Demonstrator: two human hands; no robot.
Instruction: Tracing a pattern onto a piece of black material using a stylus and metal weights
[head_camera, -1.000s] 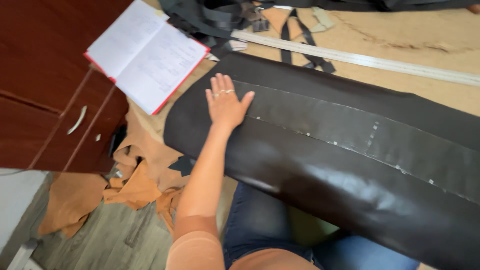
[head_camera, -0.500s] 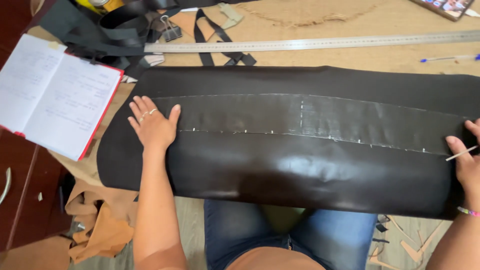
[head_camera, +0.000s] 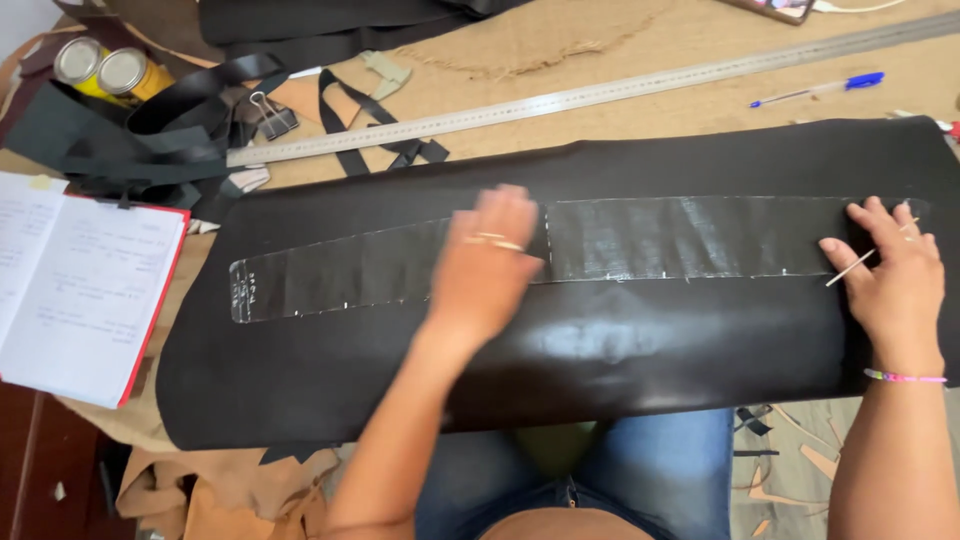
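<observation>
A large sheet of black leather (head_camera: 560, 330) is lying flat across the desk (head_camera: 620, 60), its near edge hanging over the person's lap. On top of it a long clear pattern strip (head_camera: 690, 238) is running from left to right. The left hand (head_camera: 487, 268) is resting palm down near the middle of the strip, fingers spread flat and holding nothing (this hand is a little blurred). The right hand (head_camera: 893, 272) is pressing on the right end of the strip, and its fingers are gripping a thin pale marking stick (head_camera: 862, 258).

It seems the person is keeping the strip still for tracing; the next move is probably asking for firm pressure, so that the strip is not sliding.

Behind the leather a long metal ruler (head_camera: 600, 95) and a blue pen (head_camera: 820, 88) are lying, well apart from the hands. At the left an open notebook (head_camera: 85, 285) is sitting just beside the leather, with black straps (head_camera: 170, 130) and two tins (head_camera: 105, 70) further back. Nothing is blocking the strip.
</observation>
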